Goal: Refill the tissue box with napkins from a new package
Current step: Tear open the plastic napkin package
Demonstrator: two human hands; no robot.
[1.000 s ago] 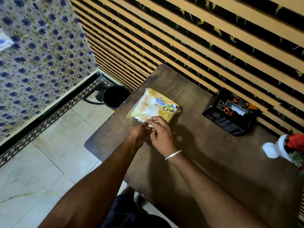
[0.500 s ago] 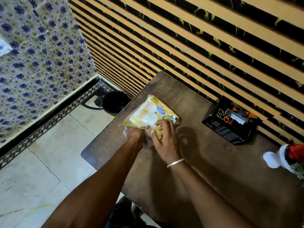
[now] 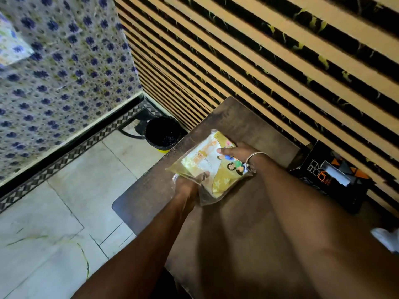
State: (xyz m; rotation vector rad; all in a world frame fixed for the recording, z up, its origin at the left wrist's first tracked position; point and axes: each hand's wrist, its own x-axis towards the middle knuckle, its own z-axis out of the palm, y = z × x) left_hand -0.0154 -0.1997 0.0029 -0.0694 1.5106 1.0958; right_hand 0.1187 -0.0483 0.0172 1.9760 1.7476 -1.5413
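A yellow and white napkin package (image 3: 205, 167) with a cartoon picture lies near the left edge of the dark wooden table (image 3: 248, 223). My left hand (image 3: 186, 183) grips its near left end, where the clear plastic wrap bunches up. My right hand (image 3: 236, 152), with a silver bangle at the wrist, holds the package's far right side, fingers spread over the top. The black tissue box (image 3: 330, 175) with orange marks stands at the right against the slatted wall, a white tissue showing in its slot.
A black bin (image 3: 163, 133) stands on the tiled floor beyond the table's left edge. A slatted yellow and black wall (image 3: 259, 61) runs behind the table. A white object (image 3: 386, 238) sits at the right edge of view.
My right hand has moved from the package's near end up to its far right side. My left hand has kept its hold on the near left end. The view has shifted right and down.
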